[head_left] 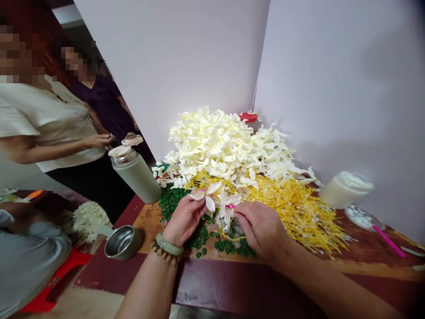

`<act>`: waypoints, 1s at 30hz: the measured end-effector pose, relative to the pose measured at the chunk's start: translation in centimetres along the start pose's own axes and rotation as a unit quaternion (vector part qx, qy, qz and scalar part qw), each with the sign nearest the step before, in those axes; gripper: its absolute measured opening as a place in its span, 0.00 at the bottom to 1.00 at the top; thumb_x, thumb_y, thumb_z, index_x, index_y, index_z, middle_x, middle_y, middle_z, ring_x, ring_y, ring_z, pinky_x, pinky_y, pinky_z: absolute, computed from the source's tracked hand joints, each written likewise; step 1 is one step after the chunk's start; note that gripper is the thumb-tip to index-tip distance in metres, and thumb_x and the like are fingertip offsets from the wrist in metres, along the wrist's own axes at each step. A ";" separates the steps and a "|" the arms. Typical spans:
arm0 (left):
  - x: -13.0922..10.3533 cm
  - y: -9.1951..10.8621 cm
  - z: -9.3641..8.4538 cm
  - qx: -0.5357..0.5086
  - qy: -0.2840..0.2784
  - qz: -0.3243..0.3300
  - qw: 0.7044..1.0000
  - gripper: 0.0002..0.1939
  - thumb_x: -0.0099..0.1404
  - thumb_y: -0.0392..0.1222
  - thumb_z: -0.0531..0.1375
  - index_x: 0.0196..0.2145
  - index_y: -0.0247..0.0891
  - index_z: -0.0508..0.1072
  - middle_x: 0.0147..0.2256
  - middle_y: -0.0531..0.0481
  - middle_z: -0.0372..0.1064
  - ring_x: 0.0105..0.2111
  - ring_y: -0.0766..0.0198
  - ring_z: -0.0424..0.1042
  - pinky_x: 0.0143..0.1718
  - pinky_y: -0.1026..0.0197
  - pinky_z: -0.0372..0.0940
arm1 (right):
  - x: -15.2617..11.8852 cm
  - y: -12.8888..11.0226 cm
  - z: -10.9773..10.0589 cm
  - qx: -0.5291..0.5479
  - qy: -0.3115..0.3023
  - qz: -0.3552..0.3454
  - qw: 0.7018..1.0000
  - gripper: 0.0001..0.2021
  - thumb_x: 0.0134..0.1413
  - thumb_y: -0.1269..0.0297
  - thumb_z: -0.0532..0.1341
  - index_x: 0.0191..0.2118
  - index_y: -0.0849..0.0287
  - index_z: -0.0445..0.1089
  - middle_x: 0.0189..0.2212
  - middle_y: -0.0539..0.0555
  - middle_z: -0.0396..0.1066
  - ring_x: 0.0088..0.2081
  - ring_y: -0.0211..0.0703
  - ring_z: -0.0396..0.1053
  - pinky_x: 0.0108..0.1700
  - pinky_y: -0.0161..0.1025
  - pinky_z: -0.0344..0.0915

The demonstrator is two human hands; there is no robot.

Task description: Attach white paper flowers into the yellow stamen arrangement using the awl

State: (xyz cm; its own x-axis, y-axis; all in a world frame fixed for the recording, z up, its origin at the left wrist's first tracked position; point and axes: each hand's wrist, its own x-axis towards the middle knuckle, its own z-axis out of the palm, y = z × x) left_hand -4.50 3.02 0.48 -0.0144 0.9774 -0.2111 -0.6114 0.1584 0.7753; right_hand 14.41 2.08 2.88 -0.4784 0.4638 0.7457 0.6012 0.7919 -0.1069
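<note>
My left hand (186, 219), with a jade bangle and a beaded bracelet at the wrist, pinches a white flower (210, 197) between thumb and fingers. Close beside it on the right, my right hand (260, 226) is closed on a pink tool (230, 206), whose tip lies among white petals. Under and around the hands are small green pieces (229, 246). A large heap of white petals (215, 141) rises behind them. Yellow and white strands (295, 212) spread to the right of my right hand.
A flask (137, 175) and a metal cup (122, 243) stand on the left of the table (206, 283). On the right are a white-lidded jar (345, 189) and a pink-handled item (388, 240). Two people stand at left; another sits near a red stool (55, 281).
</note>
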 end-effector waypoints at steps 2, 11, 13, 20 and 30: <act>0.0 -0.1 0.0 0.010 -0.004 -0.003 1.000 0.12 0.51 0.30 0.62 0.36 0.34 0.74 0.32 0.50 0.73 0.31 0.70 0.70 0.36 0.69 0.65 | -0.1 0.1 0.1 -0.005 -0.012 0.000 1.000 0.10 0.57 0.71 0.49 0.29 0.60 0.65 0.20 0.51 0.68 0.22 0.37 0.63 0.27 0.34 0.58; -0.3 0.0 0.5 0.062 0.000 0.013 0.998 0.15 0.47 0.31 0.64 0.36 0.34 0.74 0.27 0.51 0.72 0.25 0.72 0.68 0.31 0.69 0.63 | -0.4 0.1 0.6 -0.022 -0.028 -0.015 0.999 0.10 0.57 0.73 0.49 0.30 0.60 0.65 0.21 0.50 0.67 0.24 0.38 0.62 0.30 0.36 0.55; -0.4 -0.1 0.8 0.104 0.002 0.032 0.994 0.17 0.47 0.31 0.64 0.38 0.34 0.74 0.25 0.52 0.71 0.23 0.72 0.67 0.30 0.68 0.62 | -0.4 -0.1 0.7 -0.042 -0.032 -0.043 0.998 0.09 0.57 0.73 0.49 0.31 0.61 0.65 0.21 0.50 0.66 0.24 0.38 0.61 0.29 0.37 0.54; -1.2 -0.9 1.9 0.169 -0.006 0.032 0.985 0.17 0.42 0.27 0.63 0.33 0.33 0.76 0.29 0.49 0.74 0.27 0.69 0.68 0.30 0.68 0.61 | -0.2 -1.3 0.5 -0.089 -0.032 -0.122 0.988 0.08 0.56 0.74 0.51 0.36 0.65 0.66 0.22 0.52 0.65 0.24 0.39 0.61 0.28 0.39 0.53; -0.8 -1.0 1.5 0.110 -0.052 0.014 0.993 0.12 0.47 0.37 0.65 0.33 0.33 0.77 0.24 0.49 0.72 0.23 0.69 0.66 0.28 0.66 0.59 | -0.2 -1.0 0.6 -0.094 -0.022 -0.132 0.987 0.09 0.56 0.74 0.51 0.39 0.67 0.66 0.26 0.55 0.68 0.25 0.39 0.63 0.29 0.39 0.54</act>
State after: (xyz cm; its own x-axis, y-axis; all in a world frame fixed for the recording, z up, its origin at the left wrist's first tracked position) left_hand -2.71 2.23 0.72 0.0589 0.9892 -0.1343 -0.4251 0.1466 0.8932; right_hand 13.57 1.45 2.46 -0.6584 0.2718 0.7019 0.5588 0.8012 0.2139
